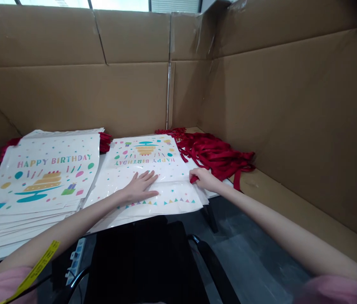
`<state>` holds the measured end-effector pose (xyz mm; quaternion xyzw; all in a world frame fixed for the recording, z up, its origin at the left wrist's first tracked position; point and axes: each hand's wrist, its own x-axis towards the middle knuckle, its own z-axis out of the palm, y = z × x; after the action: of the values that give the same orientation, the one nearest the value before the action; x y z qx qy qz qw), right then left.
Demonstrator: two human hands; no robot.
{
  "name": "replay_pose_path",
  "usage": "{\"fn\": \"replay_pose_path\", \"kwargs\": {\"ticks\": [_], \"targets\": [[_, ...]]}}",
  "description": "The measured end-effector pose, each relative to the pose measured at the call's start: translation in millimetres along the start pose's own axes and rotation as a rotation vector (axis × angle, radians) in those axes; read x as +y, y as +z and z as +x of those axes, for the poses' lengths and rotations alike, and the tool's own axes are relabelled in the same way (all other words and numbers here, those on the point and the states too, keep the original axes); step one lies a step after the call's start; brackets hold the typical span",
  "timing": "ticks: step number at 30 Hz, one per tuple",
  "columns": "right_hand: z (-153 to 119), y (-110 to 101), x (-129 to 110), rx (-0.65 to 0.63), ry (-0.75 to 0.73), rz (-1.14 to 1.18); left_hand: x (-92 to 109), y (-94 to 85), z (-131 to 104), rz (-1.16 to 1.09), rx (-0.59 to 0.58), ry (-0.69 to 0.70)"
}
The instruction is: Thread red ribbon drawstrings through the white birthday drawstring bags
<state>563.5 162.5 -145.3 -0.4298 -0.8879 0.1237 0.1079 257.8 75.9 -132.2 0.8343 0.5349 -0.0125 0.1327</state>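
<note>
Ok, live now: my left hand (140, 185) lies flat, palm down, fingers spread, on the top birthday bag (153, 173) of the near stack. No grip there at all, the hand's open and just pressing, I'd say to keep the glossy sheet from sliding. My right hand (203, 178) is at the bag's right edge, fingers pinched together on what looks like a bit of red ribbon (193, 179); thumb is hidden, so can't fully confirm the pinch, but it reads as closed on the ribbon.

Where's the bag: middle of the worktop (260, 179), on top of a pile of same bags, just beside the red ribbon heap (216, 154) on the right. It lies flat. Print is upside down to me: "HAPPY BIRTHDAY" reads reversed, cake at the far end, triangle bunting row at the near end. So the bag's top points away from me, toward the cardboard wall (102, 93), and its long axis runs near-to-far, tilted a little to the right.

Left of it, a 2nd stack (45, 177), print facing me the right way up, more red ribbon poking out behind it. Probably sorted that way to keep the piles apart. Cardboard screens box in the back and right side.
</note>
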Motion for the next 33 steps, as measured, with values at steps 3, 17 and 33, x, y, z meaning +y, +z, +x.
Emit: {"fn": "replay_pose_path", "kwargs": {"ticks": [3, 17, 33], "targets": [[5, -4, -3, -0.006, 0.001, 0.034, 3, 3.0, 8, -0.005, 0.006, 0.004], [-48, -26, 69, -0.11, 0.039, 0.137, -6, 3.7, 8, -0.004, 0.023, 0.007], [-7, -14, 22, 0.019, 0.026, 0.179, 10, 7.7, 23, -0.033, 0.055, -0.039]]}}
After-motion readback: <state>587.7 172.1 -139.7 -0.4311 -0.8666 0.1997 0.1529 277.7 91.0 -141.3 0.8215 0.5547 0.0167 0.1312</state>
